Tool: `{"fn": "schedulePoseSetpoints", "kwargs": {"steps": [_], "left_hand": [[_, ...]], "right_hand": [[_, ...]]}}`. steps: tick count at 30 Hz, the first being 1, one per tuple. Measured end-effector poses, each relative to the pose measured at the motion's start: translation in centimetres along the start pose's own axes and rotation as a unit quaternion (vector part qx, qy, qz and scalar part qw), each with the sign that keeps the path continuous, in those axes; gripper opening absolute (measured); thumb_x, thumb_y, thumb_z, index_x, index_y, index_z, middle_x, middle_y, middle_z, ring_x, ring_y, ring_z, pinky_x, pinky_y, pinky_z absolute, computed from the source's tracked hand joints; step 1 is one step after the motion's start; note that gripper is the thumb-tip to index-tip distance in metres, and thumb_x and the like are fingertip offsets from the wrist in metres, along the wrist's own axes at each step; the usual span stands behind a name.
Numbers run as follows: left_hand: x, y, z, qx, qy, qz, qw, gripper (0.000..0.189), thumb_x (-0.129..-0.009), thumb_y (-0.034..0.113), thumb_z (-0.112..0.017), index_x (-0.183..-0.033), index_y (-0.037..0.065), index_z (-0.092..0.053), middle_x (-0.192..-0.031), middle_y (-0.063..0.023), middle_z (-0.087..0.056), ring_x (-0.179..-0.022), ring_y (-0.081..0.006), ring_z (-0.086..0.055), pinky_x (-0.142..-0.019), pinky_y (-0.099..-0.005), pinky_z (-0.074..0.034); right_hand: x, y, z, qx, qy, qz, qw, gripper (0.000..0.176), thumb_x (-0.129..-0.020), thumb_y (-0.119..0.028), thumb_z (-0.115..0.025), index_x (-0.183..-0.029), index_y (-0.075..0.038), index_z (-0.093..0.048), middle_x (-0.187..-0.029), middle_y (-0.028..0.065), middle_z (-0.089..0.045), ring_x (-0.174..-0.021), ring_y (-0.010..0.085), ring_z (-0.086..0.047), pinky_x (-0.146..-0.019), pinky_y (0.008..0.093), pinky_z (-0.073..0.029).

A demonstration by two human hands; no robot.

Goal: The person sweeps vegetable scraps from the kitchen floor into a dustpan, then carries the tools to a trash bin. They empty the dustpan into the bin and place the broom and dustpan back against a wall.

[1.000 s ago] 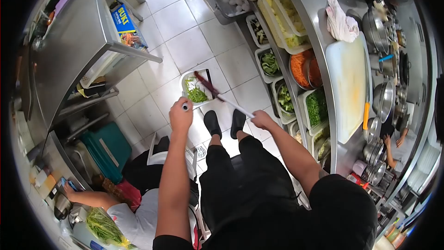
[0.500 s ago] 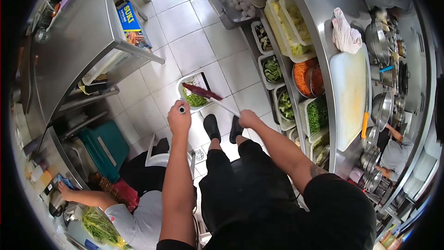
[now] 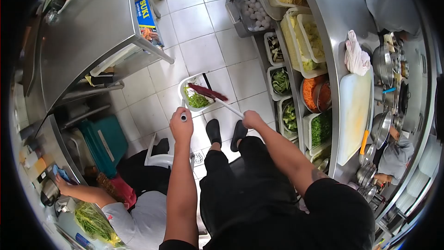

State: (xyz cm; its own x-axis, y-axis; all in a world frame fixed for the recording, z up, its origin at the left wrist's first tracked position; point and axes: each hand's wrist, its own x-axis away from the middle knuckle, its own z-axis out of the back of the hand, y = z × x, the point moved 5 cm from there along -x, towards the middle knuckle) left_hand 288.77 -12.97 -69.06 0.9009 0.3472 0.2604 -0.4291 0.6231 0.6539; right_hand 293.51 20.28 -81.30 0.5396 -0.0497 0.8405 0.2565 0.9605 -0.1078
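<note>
My left hand (image 3: 181, 127) is closed round the upright handle of a long-handled white dustpan (image 3: 182, 87), whose round handle end shows above the fist. The pan rests on the tiled floor with its black lip facing right. Inside it lie green vegetable scraps (image 3: 199, 101) and some pale bits. In my right hand (image 3: 252, 120) is the white stick of a broom (image 3: 209, 93), slanting down to the left. Its dark red bristles lie across the pan, over the lip and the scraps. My black shoes stand just below the pan.
Right of me runs a steel counter with a cutting board (image 3: 354, 120), an orange-handled knife (image 3: 364, 142) and tubs of cut vegetables (image 3: 280, 81). A steel table (image 3: 92, 32) stands at left. A person in grey (image 3: 143, 217) works close on my left; others are at far right.
The whole view has shifted slightly, with the counter now further right. Both hands keep their grips, and the broom's bristles remain across the dustpan.
</note>
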Motion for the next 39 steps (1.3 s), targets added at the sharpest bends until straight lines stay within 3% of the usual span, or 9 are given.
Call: {"fn": "schedulePoseSetpoints", "kwargs": {"steps": [4,9,11,16,19,27,33,35,39], "left_hand": [[-0.2,-3.9,3.0,0.109,-0.015,0.050,0.993,0.012,-0.088,0.015,-0.065,-0.090,0.004,-0.067,-0.080,-0.0175,-0.068,-0.075,-0.0299,-0.068,-0.072,-0.0369,-0.051],[1.4,-4.5,2.3,0.110,0.015,0.120,0.987,0.011,-0.089,0.015,-0.065,-0.089,0.004,-0.066,-0.077,-0.0164,-0.068,-0.072,-0.0202,-0.067,-0.070,-0.0340,-0.050],[2.0,-3.6,1.4,0.114,0.064,0.138,0.982,0.015,-0.089,0.016,-0.065,-0.085,0.002,-0.066,-0.066,-0.0043,-0.060,-0.066,-0.0098,-0.056,-0.064,-0.0282,-0.046],[1.6,-0.4,-0.3,0.078,0.089,0.201,0.972,0.014,-0.089,0.019,-0.063,-0.087,0.005,-0.066,-0.077,-0.0184,-0.068,-0.074,-0.0355,-0.068,-0.070,-0.0406,-0.051],[1.5,-1.5,-0.8,0.079,0.128,0.162,0.975,0.014,-0.089,0.019,-0.063,-0.087,0.005,-0.067,-0.077,-0.0188,-0.068,-0.074,-0.0360,-0.068,-0.070,-0.0407,-0.051],[5.2,-4.8,5.3,0.202,0.094,0.265,0.938,0.011,-0.092,0.014,-0.063,-0.088,0.003,-0.066,-0.070,-0.0084,-0.066,-0.065,-0.0139,-0.062,-0.063,-0.0302,-0.050],[8.1,-5.1,3.2,0.122,0.157,0.233,0.952,0.009,-0.088,0.014,-0.065,-0.092,0.007,-0.067,-0.082,-0.0137,-0.068,-0.076,-0.0280,-0.066,-0.074,-0.0371,-0.050],[8.0,-5.9,0.9,0.116,0.198,0.236,0.944,0.008,-0.087,0.014,-0.065,-0.091,0.006,-0.067,-0.084,-0.0151,-0.069,-0.078,-0.0318,-0.066,-0.076,-0.0372,-0.050],[10.9,-8.4,2.7,0.168,0.226,0.275,0.919,0.008,-0.089,0.011,-0.063,-0.091,0.004,-0.066,-0.082,-0.0126,-0.068,-0.080,-0.0240,-0.065,-0.078,-0.0338,-0.049]], "right_hand": [[2.7,-0.9,9.0,-0.002,0.086,0.025,0.996,0.025,-0.082,-0.011,-0.059,-0.102,0.000,-0.067,-0.101,0.0257,-0.068,-0.095,0.0423,-0.067,-0.084,0.0499,-0.054],[-11.2,-0.8,16.7,-0.015,0.207,-0.021,0.978,0.020,-0.087,-0.010,-0.056,-0.098,-0.001,-0.069,-0.102,0.0243,-0.069,-0.096,0.0403,-0.068,-0.082,0.0497,-0.055],[-16.4,-2.0,18.9,0.024,0.210,-0.020,0.977,0.021,-0.089,-0.012,-0.054,-0.098,-0.002,-0.070,-0.102,0.0224,-0.070,-0.096,0.0377,-0.069,-0.082,0.0481,-0.056],[-18.3,-3.8,11.8,0.118,0.071,0.043,0.990,0.026,-0.091,-0.014,-0.052,-0.104,-0.002,-0.071,-0.104,0.0200,-0.071,-0.099,0.0372,-0.069,-0.083,0.0467,-0.056],[-9.7,-5.0,8.9,0.140,-0.038,0.099,0.984,0.029,-0.086,-0.014,-0.056,-0.106,0.001,-0.070,-0.104,0.0238,-0.069,-0.103,0.0400,-0.066,-0.091,0.0479,-0.053],[-4.2,-0.2,16.4,0.032,0.049,0.082,0.995,0.029,-0.081,-0.011,-0.057,-0.105,0.001,-0.068,-0.101,0.0273,-0.068,-0.099,0.0432,-0.065,-0.089,0.0487,-0.051],[-13.9,-4.1,9.4,0.041,0.083,0.057,0.994,0.027,-0.079,-0.017,-0.062,-0.093,0.004,-0.070,-0.098,0.0287,-0.068,-0.099,0.0429,-0.066,-0.086,0.0480,-0.053],[-10.7,-8.3,4.8,0.197,-0.038,0.143,0.969,0.027,-0.078,-0.018,-0.063,-0.090,0.004,-0.071,-0.098,0.0272,-0.069,-0.099,0.0421,-0.066,-0.086,0.0477,-0.053],[-3.0,-10.7,7.9,0.171,-0.028,0.210,0.962,0.024,-0.078,-0.011,-0.059,-0.095,0.002,-0.070,-0.097,0.0259,-0.069,-0.095,0.0429,-0.066,-0.086,0.0495,-0.053]]}}
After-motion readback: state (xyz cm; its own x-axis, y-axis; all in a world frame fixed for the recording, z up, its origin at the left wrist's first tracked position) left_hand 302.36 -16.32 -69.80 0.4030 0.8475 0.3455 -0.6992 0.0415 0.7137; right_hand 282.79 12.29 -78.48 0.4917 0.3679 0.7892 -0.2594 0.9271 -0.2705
